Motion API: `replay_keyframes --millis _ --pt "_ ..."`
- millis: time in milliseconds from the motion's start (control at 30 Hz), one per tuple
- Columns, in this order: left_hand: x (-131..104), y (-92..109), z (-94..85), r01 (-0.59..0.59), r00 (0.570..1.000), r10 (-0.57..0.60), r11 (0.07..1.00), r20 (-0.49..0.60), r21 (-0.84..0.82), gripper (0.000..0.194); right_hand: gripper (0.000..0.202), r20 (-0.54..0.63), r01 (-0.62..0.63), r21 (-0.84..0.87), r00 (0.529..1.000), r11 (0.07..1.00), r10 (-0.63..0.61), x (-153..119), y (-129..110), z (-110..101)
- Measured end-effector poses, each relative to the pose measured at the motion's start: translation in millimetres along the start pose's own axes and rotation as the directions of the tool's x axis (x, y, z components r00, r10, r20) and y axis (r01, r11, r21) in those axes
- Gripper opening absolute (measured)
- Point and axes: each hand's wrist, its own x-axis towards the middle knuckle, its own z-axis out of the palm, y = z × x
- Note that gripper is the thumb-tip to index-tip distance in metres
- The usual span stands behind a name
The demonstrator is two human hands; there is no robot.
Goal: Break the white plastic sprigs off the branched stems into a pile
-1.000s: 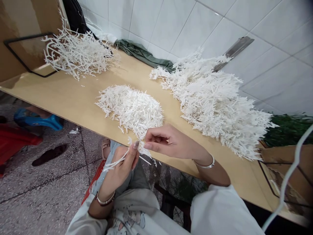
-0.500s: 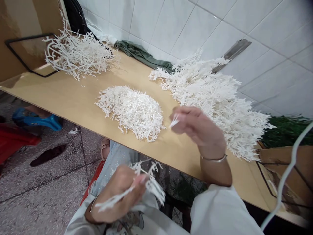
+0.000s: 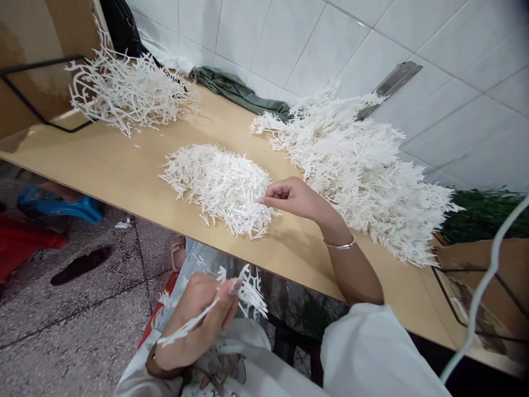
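My left hand (image 3: 198,317) is down at my lap, fingers closed around a white branched sprig (image 3: 243,289) — stem pinched, tips fanning out past my thumb. My right hand (image 3: 289,197) is over the table (image 3: 124,165), fingertips pinched together at the edge of the middle pile of small white pieces (image 3: 219,184) — can't tell if a piece is in the pinch. Bigger white pile (image 3: 363,165) just beside my wrist.
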Motion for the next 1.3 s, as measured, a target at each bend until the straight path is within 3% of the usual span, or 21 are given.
replay_keyframes --millis 133,267,533,600,733,833,1000,1067,1200,1300 --pt "4 1 -2.1 0.037 0.999 -0.037 0.999 0.012 0.012 0.053 0.046 -0.119 -0.067 -0.103 0.991 0.992 0.055 4 8 5" --pt "6 -1 -0.6 0.050 0.999 -0.050 0.999 -0.007 -0.022 0.052 0.051 -0.197 -0.066 -0.167 0.980 0.984 0.032 4 9 6" --pt "27 -11 8.3 0.160 0.983 -0.160 0.987 -0.087 -0.005 0.054 0.050 -0.283 0.130 -0.005 0.951 0.991 -0.127 -22 -27 6" --pt "32 -14 10.5 0.149 0.984 -0.145 0.988 -0.103 0.032 0.054 0.049 -0.229 0.169 0.011 0.960 0.985 -0.162 -33 -38 9" --pt "32 -21 14.4 0.088 0.986 -0.060 0.980 -0.155 0.177 0.047 0.039 0.019 0.191 -0.006 0.982 0.982 -0.190 -47 -51 15" --pt "26 -28 15.9 0.067 0.982 -0.014 0.960 -0.191 0.271 0.045 0.033 0.171 0.217 -0.042 0.963 0.975 -0.207 -51 -51 18" --pt "21 -36 15.3 -0.026 0.976 0.114 0.905 -0.184 0.425 0.034 0.030 0.297 0.258 0.006 0.922 0.966 -0.248 -48 -47 20" --pt "24 -33 14.8 -0.003 0.984 0.067 0.932 -0.166 0.362 0.041 0.029 0.314 0.267 0.023 0.913 0.963 -0.261 -47 -46 20" --pt "26 -18 14.1 0.102 0.990 -0.095 0.993 -0.107 0.062 0.053 0.032 0.290 0.251 0.191 0.909 0.949 -0.298 -46 -49 19" --pt "19 -6 13.8 0.063 0.998 -0.064 0.996 -0.018 -0.067 0.053 0.035 0.240 0.193 0.389 0.923 0.901 -0.302 -50 -52 19"
